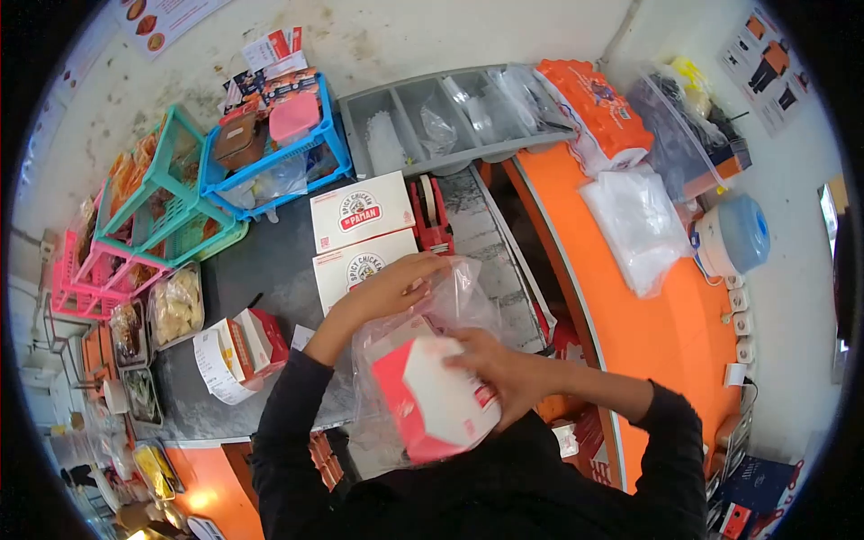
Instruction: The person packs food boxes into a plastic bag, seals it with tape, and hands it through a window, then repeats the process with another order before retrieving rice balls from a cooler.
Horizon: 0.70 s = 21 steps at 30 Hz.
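Observation:
My right hand [511, 373] grips a white and red takeaway box [423, 409], tilted, its thumb and fingers over the near side. Around and behind that box spreads a clear plastic bag [472, 292]. At the bag's upper rim, my left hand [391, 286] has its fingers curled on the plastic. Another pale box shape shows through the film, partly hidden by the box in front. Just beyond my left hand lie two white boxes, a far one [337, 229] and a nearer one [335, 279], both printed "Spicy Chicken".
A red tape dispenser [432, 216] stands beside the boxes. Small red and white cartons [261, 340] with a receipt [216, 364] sit left. Behind are a blue basket [337, 135] and a grey divided tray [409, 135]. Clear bags [634, 225] lie on the orange counter [666, 360].

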Tool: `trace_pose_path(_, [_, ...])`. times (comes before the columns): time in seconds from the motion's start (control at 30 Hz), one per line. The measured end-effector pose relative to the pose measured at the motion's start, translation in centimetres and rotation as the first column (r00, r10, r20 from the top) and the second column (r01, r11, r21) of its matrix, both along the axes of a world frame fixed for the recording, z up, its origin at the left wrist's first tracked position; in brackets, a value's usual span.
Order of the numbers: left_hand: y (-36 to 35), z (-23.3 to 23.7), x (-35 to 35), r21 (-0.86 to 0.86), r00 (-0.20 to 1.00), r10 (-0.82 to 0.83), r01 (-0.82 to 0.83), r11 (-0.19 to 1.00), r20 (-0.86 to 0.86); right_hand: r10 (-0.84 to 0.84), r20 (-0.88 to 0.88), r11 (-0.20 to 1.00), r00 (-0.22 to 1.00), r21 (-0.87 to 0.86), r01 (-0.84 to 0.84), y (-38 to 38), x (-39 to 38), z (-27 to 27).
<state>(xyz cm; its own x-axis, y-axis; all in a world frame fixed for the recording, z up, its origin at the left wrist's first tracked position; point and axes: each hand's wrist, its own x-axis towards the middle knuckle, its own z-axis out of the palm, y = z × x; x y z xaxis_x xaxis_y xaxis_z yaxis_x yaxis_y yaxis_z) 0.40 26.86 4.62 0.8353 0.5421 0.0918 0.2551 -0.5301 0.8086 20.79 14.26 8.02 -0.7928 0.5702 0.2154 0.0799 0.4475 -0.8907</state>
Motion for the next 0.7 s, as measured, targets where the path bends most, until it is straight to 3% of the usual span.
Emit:
trace_pose_path(0.03, [0.2, -0.2, 0.0, 0.016, 0.999, -0.042, 0.042, 0.999, 0.032, -0.120, -0.077, 0.992, 0.990, -0.051, 0.116, -0.5, 0.8, -0.2])
trace_pose_path(0.07, [0.1, -0.5, 0.1, 0.025, 0.994, -0.089, 0.088, 0.996, 0.060, -0.133, -0.079, 0.990, 0.988, -0.062, 0.128, -0.9, 1.7, -0.2])
trace_pose_path(0.13, [0.3, -0.3, 1.1, 0.105, 0.988, -0.145, 0.140, 0.985, 0.042, -0.295, 0.343, 0.949, 0.892, 0.213, 0.231, -1.1, 3.1, 0.4])
trace_pose_path(0.17, [0.3, -0.2, 1.7, 0.188, 0.982, -0.188, 0.179, 0.966, 0.028, -0.304, 0.345, 0.947, 0.888, 0.210, 0.243, -1.6, 3.4, 0.0])
trace_pose_path(0.23, [0.2, -0.3, 2.9, 0.151, 0.977, -0.209, 0.213, 0.965, -0.040, -0.542, 0.562, 0.839, 0.624, 0.405, 0.364, -2.1, 3.8, -0.8])
trace_pose_path(0.27, [0.2, -0.2, 3.5, 0.114, 0.969, -0.219, 0.232, 0.966, -0.113, -0.548, 0.564, 0.835, 0.617, 0.409, 0.368, -2.5, 3.7, -0.9])
trace_pose_path(0.33, [-0.1, 0.2, 4.5, 0.116, 0.976, -0.183, 0.197, 0.973, -0.121, -0.583, 0.747, 0.731, 0.319, 0.311, 0.607, -3.3, 3.1, -0.8])
trace_pose_path(0.37, [-0.4, 0.3, 4.9, 0.109, 0.979, -0.148, 0.164, 0.980, -0.139, -0.594, 0.767, 0.716, 0.242, 0.369, 0.592, -3.7, 2.7, -1.5])
trace_pose_path(0.4, [-0.8, 0.5, 5.3, 0.107, 0.978, -0.151, 0.167, 0.980, -0.140, -0.593, 0.768, 0.716, 0.241, 0.366, 0.595, -4.0, 2.0, -2.0])
trace_pose_path(0.47, [-1.7, 0.9, 6.0, 0.205, 0.981, -0.196, 0.194, 0.959, -0.012, -0.701, 0.706, 0.587, 0.101, 0.491, 0.644, -3.9, 0.1, -2.6])
trace_pose_path(0.5, [-2.1, 0.8, 6.3, 0.199, 0.980, -0.199, 0.197, 0.960, -0.009, -0.658, 0.740, 0.569, 0.140, 0.366, 0.736, -3.5, -0.8, -2.8])
trace_pose_path(0.6, [-3.0, 1.3, 6.5, 0.193, 0.970, -0.237, 0.222, 0.956, 0.060, -0.683, 0.727, 0.480, 0.075, 0.368, 0.796, -3.0, -3.8, -5.0])
trace_pose_path(0.67, [-3.5, 2.5, 6.2, 0.231, 0.981, -0.189, 0.172, 0.958, 0.054, -0.665, 0.742, 0.485, 0.086, 0.341, 0.805, -3.2, -4.2, -6.7])
trace_pose_path(0.7, [-4.0, 3.2, 5.8, 0.228, 0.980, -0.192, 0.176, 0.958, 0.053, -0.766, 0.635, 0.461, 0.098, 0.437, 0.772, -3.5, -3.8, -8.6])
